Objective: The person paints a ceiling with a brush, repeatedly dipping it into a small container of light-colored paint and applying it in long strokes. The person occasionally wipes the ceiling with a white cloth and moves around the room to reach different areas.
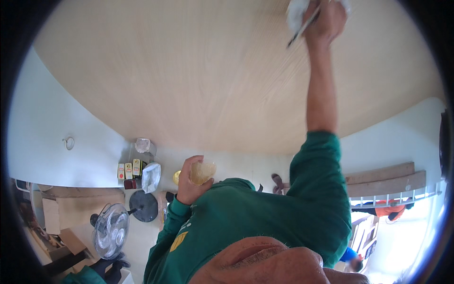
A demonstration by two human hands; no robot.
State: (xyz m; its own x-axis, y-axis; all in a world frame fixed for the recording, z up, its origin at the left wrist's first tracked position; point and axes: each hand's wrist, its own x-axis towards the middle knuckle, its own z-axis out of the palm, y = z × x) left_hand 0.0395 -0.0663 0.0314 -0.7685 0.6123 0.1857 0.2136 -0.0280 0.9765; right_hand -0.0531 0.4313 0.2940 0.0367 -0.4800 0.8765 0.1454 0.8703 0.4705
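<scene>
My right hand [328, 22] is raised far out against a broad pale wood-grain panel [189, 71]. Its fingers are closed around a white cloth or wad [296, 13]. The same hand also grips a slim stick-like tool with a dark tip [302, 31], perhaps a thin brush; its exact kind is unclear. Close to my chest, my left hand [189, 183] is wrapped around a small translucent cup [203, 172], yellowish inside. What the cup contains cannot be made out.
On the floor at left are several small tins [128, 171], a white bag [151, 177], a standing fan [111, 232] and cardboard [73, 241]. Long boards [385, 179] lie at right. A person in orange [391, 210] and one in blue [351, 254] are beyond.
</scene>
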